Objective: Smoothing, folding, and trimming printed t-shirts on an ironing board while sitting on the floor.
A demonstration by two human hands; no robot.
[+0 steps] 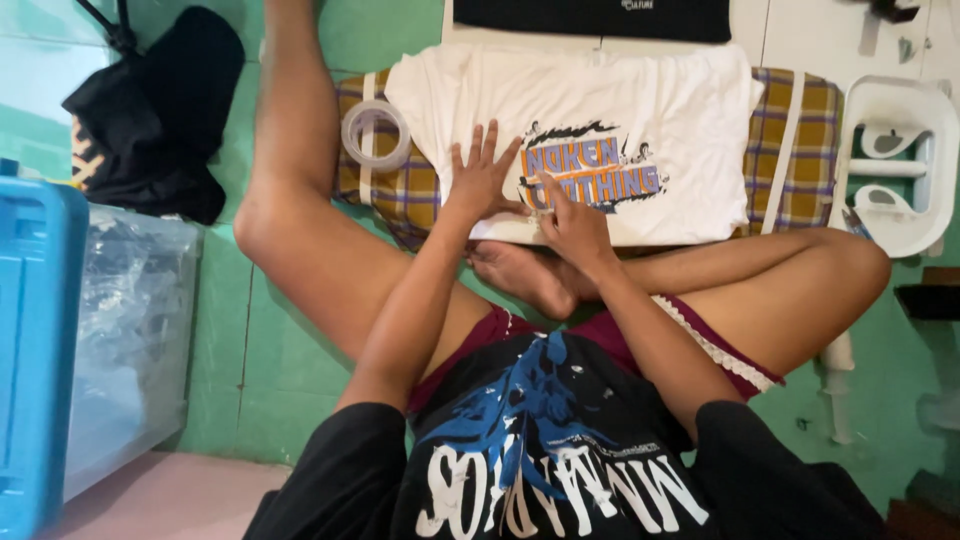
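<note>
Under the spread fingers of the left hand (480, 180) lay a white T-shirt (600, 120), folded flat on a yellow-and-purple checked cloth (400, 195) on the green floor (230, 330). That hand pressed palm down, all five fingers fanned wide, on the shirt's near left part, just left of the printed blue-and-orange design (590, 175). The right hand (570, 225) rested beside it at the shirt's near edge, fingers curled together, their tips on the lower part of the print; whether they pinched a fold of fabric or only pressed down could not be told. Beyond the left fingertips, up and to their left, a roll of clear tape (375, 135) sat on the checked cloth, apart from the shirt. Far off to the right of the right hand's fingers stood a white plastic holder (900, 160). Well to the left of both hands were a blue bin (35, 350) and a clear plastic box (135, 340), with a black bag (155, 110) behind them.

The shirt looked light, soft and limp, likely to slide and wrinkle over the cloth below rather than hold a shape. It would probably handle best flattened with open palms, or taken by a folded edge or corner rather than by its middle.
</note>
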